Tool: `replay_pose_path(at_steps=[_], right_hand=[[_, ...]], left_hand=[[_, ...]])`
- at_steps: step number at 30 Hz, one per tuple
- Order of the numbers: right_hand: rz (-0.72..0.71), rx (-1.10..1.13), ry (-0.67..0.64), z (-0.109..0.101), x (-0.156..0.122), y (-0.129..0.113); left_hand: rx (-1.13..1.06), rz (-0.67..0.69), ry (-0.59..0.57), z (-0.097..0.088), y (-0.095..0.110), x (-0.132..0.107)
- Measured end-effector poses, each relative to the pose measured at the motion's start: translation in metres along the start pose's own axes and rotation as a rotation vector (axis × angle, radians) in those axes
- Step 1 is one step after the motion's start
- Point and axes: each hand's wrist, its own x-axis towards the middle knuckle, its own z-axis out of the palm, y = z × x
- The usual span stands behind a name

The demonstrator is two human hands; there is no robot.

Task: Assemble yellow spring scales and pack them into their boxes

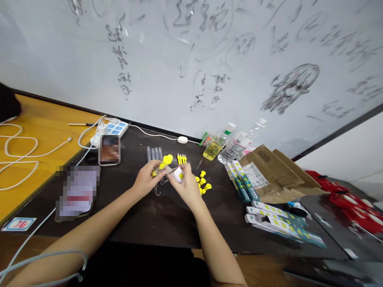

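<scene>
My left hand (146, 178) is closed around a yellow pen-like tool (162, 164) with a yellow cap, held over the dark table (155, 223). My right hand (187, 185) pinches a small white card with a yellow label (178, 174) right beside the tool's end. Just past my hands lie clear plastic tubes (154, 152) and a short row of yellow tips (181, 158). Several loose yellow caps (203, 184) lie to the right of my right hand.
Flat packaging boxes (281, 223) and more (241, 179) lie at the right by brown cardboard (278, 171). Water bottles (236, 145) and a yellow-liquid container (213, 149) stand near the whiteboard (191, 59). A power strip (112, 130), white cables (20, 147) and a wooden desk (44, 127) are left.
</scene>
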Motion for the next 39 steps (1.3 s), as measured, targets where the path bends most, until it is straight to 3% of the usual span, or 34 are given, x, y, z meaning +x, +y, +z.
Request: replay_pose_path(at_steps=[5,9,12,15,21,28,34,36,39], right_hand=[[-0.049,-0.146,0.071,-0.003,0.005,0.013],[-0.142,-0.26,0.141,-0.01,0.008,0.02],[-0.245,-0.287,0.173,-0.016,0.009,0.023],[-0.348,-0.32,0.137,-0.02,0.008,0.024],[-0.457,-0.412,-0.06,-0.019,0.007,0.021],[-0.522,-0.549,-0.182,-0.008,0.002,0.017],[-0.542,-0.541,-0.221,0.0,-0.002,0.01],[-0.539,-0.522,-0.222,0.006,-0.003,0.009],[-0.545,-0.54,-0.22,0.018,-0.004,0.009]], left_hand=[[0.127,0.12,-0.105,-0.012,0.003,0.005],[0.28,0.103,-0.277,-0.013,0.004,0.007],[0.297,0.072,-0.335,-0.011,0.003,0.007],[0.273,0.045,-0.388,-0.011,0.0,0.009],[0.216,0.027,-0.58,-0.022,-0.008,0.012],[0.205,-0.063,-0.599,-0.03,-0.001,0.016],[-0.001,-0.27,-0.743,-0.032,-0.012,0.015],[0.019,-0.227,-0.73,-0.029,-0.013,0.013],[0.139,-0.062,-0.61,-0.021,-0.009,0.01]])
